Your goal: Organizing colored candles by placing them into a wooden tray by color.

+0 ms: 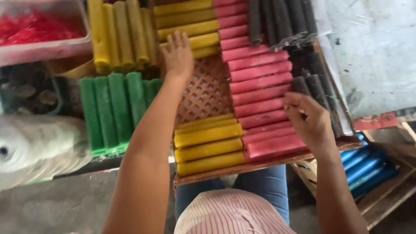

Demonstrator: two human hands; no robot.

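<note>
left hand [177,54] is flat and open, fingers spread on the far yellow sticks [187,27] just past the bare brown lattice tray [203,93]. right hand [308,119] is curled, fingertips pinching at the dark grey sticks [314,86] right next to the pink sticks [259,93]. green sticks [112,110] sit off left, blue sticks [366,167] lower right.
</note>
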